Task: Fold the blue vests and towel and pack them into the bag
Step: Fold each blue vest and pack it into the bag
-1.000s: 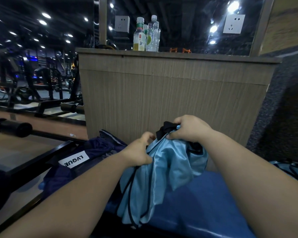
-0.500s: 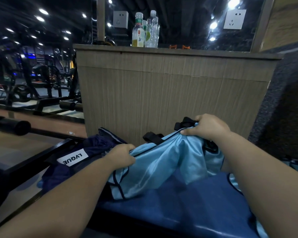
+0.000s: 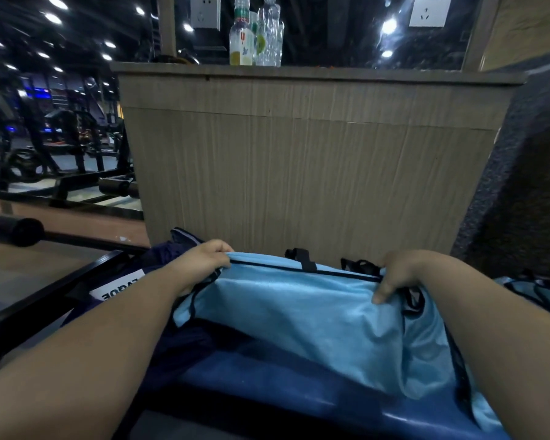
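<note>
A light blue vest [image 3: 315, 315] with black trim is stretched wide over the blue padded bench [image 3: 267, 385]. My left hand [image 3: 204, 262] grips its upper left edge. My right hand [image 3: 397, 274] grips its upper right edge, thumb pressed on the cloth. The vest hangs from both hands down onto the bench. A dark navy bag [image 3: 159, 271] with a white label lies at the left, behind my left forearm. More light blue cloth [image 3: 534, 293] lies at the far right, partly hidden by my right arm.
A wood-panelled counter [image 3: 299, 173] rises right behind the bench, with several drink bottles [image 3: 254, 36] on top. Black gym frames [image 3: 45, 281] and a bar [image 3: 13, 230] stand at the left. A dark rough wall [image 3: 527, 185] closes the right side.
My hands have moved apart, left one leftward and right one rightward, pulling the bunched vest out flat and wide. The view has dropped closer to the bench.
</note>
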Action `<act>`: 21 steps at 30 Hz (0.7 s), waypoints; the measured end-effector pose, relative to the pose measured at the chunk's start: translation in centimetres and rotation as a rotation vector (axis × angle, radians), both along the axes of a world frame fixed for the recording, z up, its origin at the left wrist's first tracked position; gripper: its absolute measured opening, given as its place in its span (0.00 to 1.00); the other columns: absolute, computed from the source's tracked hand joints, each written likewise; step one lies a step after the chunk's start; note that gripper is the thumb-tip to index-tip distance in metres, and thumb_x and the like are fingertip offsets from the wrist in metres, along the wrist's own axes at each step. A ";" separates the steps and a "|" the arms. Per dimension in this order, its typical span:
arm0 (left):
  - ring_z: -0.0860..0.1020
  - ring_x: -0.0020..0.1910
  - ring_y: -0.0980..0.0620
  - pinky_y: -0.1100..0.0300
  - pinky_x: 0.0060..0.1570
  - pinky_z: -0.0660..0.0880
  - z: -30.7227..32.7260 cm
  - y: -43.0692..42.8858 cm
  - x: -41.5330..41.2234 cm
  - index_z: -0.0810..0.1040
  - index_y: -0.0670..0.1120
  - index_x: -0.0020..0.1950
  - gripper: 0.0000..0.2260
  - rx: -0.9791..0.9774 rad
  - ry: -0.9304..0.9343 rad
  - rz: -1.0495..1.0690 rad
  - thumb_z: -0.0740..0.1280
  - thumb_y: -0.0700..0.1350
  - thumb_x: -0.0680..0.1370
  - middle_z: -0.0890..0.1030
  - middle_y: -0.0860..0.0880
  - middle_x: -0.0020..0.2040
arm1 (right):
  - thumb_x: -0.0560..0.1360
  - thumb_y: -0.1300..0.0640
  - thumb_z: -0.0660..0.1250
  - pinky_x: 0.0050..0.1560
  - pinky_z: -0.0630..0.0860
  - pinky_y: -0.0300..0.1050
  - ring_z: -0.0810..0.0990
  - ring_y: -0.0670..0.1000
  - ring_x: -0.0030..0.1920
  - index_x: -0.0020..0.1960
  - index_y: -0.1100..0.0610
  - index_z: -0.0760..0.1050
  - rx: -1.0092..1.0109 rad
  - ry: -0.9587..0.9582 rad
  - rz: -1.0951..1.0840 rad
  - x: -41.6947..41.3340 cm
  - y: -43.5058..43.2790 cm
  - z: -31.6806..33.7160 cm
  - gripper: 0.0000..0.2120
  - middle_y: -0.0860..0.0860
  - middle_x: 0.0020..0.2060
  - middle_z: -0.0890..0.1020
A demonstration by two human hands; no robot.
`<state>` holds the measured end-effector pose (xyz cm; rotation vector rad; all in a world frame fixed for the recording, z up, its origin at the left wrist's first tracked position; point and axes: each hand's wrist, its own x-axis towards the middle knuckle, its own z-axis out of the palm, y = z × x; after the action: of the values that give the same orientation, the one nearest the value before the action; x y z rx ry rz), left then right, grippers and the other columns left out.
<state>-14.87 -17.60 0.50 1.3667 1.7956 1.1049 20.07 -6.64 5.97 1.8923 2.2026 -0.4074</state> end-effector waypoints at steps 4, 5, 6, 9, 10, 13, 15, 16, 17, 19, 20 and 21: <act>0.80 0.44 0.49 0.54 0.46 0.74 -0.6 1.4 0.2 0.79 0.48 0.45 0.06 -0.103 0.185 -0.015 0.68 0.49 0.72 0.82 0.45 0.44 | 0.62 0.48 0.82 0.53 0.80 0.51 0.81 0.56 0.53 0.63 0.60 0.76 -0.129 0.002 -0.011 -0.2 1.5 -2.0 0.34 0.54 0.58 0.80; 0.78 0.42 0.51 0.55 0.44 0.73 -0.8 1.8 0.2 0.77 0.48 0.43 0.07 -0.122 0.238 -0.019 0.68 0.50 0.74 0.81 0.47 0.42 | 0.61 0.48 0.83 0.53 0.81 0.52 0.81 0.57 0.52 0.62 0.59 0.77 -0.131 0.013 -0.016 -0.3 1.9 -2.7 0.34 0.55 0.58 0.80; 0.76 0.41 0.52 0.57 0.42 0.70 -1.0 2.4 0.2 0.76 0.48 0.42 0.08 -0.139 0.303 -0.021 0.67 0.51 0.76 0.79 0.49 0.41 | 0.59 0.47 0.83 0.52 0.81 0.52 0.81 0.57 0.52 0.60 0.59 0.78 -0.125 0.028 -0.019 -0.5 2.4 -3.4 0.34 0.55 0.58 0.81; 0.74 0.45 0.52 0.59 0.42 0.67 -1.8 4.3 0.6 0.72 0.48 0.40 0.11 -0.209 0.541 -0.035 0.63 0.51 0.80 0.75 0.51 0.41 | 0.60 0.47 0.82 0.52 0.80 0.48 0.82 0.54 0.50 0.58 0.58 0.80 -0.057 0.075 -0.024 -1.0 3.5 -5.7 0.30 0.54 0.56 0.82; 0.74 0.48 0.50 0.58 0.46 0.68 -2.2 5.0 0.6 0.73 0.48 0.41 0.10 -0.243 0.617 -0.023 0.61 0.50 0.81 0.76 0.49 0.43 | 0.61 0.47 0.82 0.54 0.80 0.47 0.81 0.53 0.51 0.59 0.57 0.79 -0.031 0.092 -0.026 -1.1 3.8 -6.4 0.30 0.53 0.56 0.82; 0.75 0.61 0.45 0.56 0.58 0.69 -3.4 6.6 0.7 0.76 0.43 0.61 0.13 -0.351 0.829 0.016 0.57 0.47 0.83 0.78 0.44 0.61 | 0.65 0.46 0.79 0.57 0.78 0.47 0.79 0.52 0.54 0.61 0.58 0.77 0.045 0.127 -0.036 -1.2 4.6 -8.7 0.30 0.53 0.56 0.81; 0.72 0.65 0.45 0.54 0.63 0.68 -4.7 7.6 0.5 0.70 0.45 0.68 0.16 -0.404 0.929 0.051 0.56 0.48 0.82 0.73 0.45 0.68 | 0.70 0.45 0.76 0.51 0.78 0.47 0.79 0.53 0.52 0.63 0.60 0.77 0.114 0.144 -0.058 -0.6 5.6 -10.2 0.28 0.54 0.56 0.81; 0.70 0.66 0.45 0.51 0.63 0.68 -5.3 8.1 0.6 0.68 0.47 0.69 0.16 -0.410 0.985 0.104 0.57 0.47 0.81 0.72 0.46 0.68 | 0.72 0.45 0.74 0.46 0.78 0.47 0.79 0.54 0.48 0.63 0.61 0.77 0.167 0.164 -0.093 -0.2 6.1 -10.9 0.26 0.55 0.55 0.81; 0.68 0.66 0.44 0.48 0.63 0.67 -5.7 8.4 0.8 0.67 0.48 0.68 0.16 -0.390 1.044 0.172 0.57 0.46 0.80 0.71 0.46 0.68 | 0.73 0.45 0.73 0.43 0.76 0.48 0.79 0.55 0.46 0.62 0.61 0.77 0.224 0.205 -0.151 0.4 6.6 -11.5 0.26 0.57 0.55 0.81; 0.65 0.66 0.44 0.46 0.61 0.64 -6.4 9.1 1.8 0.66 0.49 0.66 0.16 -0.278 1.175 0.255 0.59 0.43 0.78 0.69 0.46 0.66 | 0.73 0.42 0.71 0.45 0.77 0.51 0.78 0.58 0.47 0.61 0.61 0.76 0.350 0.297 -0.274 2.0 7.5 -12.5 0.26 0.59 0.55 0.79; 0.64 0.65 0.44 0.47 0.59 0.64 -6.8 9.5 2.5 0.67 0.49 0.65 0.16 -0.189 1.219 0.256 0.59 0.42 0.77 0.69 0.47 0.65 | 0.74 0.41 0.70 0.47 0.78 0.52 0.78 0.59 0.49 0.62 0.61 0.75 0.398 0.322 -0.325 3.1 7.9 -13.0 0.26 0.59 0.55 0.78; 0.65 0.64 0.44 0.48 0.58 0.64 -7.2 10.0 3.5 0.68 0.49 0.63 0.16 -0.091 1.229 0.232 0.60 0.41 0.76 0.69 0.47 0.64 | 0.76 0.41 0.68 0.47 0.78 0.52 0.78 0.59 0.49 0.63 0.61 0.74 0.405 0.331 -0.376 4.1 8.1 -13.4 0.27 0.59 0.56 0.77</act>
<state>-11.38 -7.61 -6.70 2.0137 2.8219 0.1615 24.22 1.47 -7.44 2.6448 2.2524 -0.3766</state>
